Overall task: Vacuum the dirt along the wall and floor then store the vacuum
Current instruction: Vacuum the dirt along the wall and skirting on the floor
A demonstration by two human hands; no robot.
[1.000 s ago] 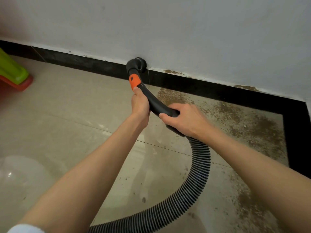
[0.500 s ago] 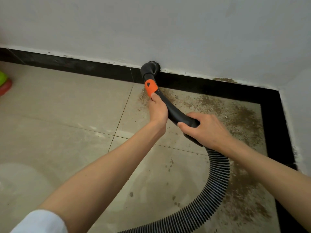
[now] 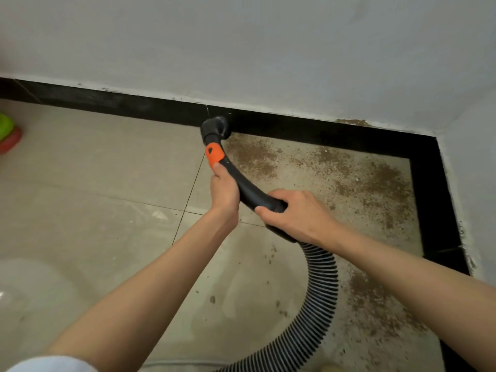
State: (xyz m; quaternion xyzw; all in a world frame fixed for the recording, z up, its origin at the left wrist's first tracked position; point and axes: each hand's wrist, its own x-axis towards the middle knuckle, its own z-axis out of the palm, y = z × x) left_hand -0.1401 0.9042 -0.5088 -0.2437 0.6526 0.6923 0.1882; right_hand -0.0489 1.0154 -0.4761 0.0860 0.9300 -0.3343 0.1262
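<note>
Gripping: both hands are on the curved black vacuum handle (image 3: 249, 187) at mid-frame.
Left hand: the left hand (image 3: 224, 190) is wrapped round the handle's upper part, thumb tip touching the orange collar (image 3: 214, 154); fingers fully curled, nothing else held.
Right hand: the right hand (image 3: 294, 213) is clamped over the handle's lower end, where it meets the ribbed hose (image 3: 319, 296); fingers curl under it, thumb on the near side.
Nozzle: the black nozzle (image 3: 216, 127) sits at the foot of the black skirting (image 3: 134, 106), just above centre; whether it touches the skirting is hard to tell, black on black.
Hose: curves down from the right hand to the lower edge of the frame.
Dirt: brown dirt (image 3: 375, 181) is scattered over the floor tiles (image 3: 94, 170) right of the nozzle, towards the corner, with a small patch (image 3: 354, 122) on the skirting's top edge, upper right.
Wall: the grey wall (image 3: 241, 44) fills the upper frame.
Left edge: a green and red object (image 3: 8, 135), cut off by the frame.
</note>
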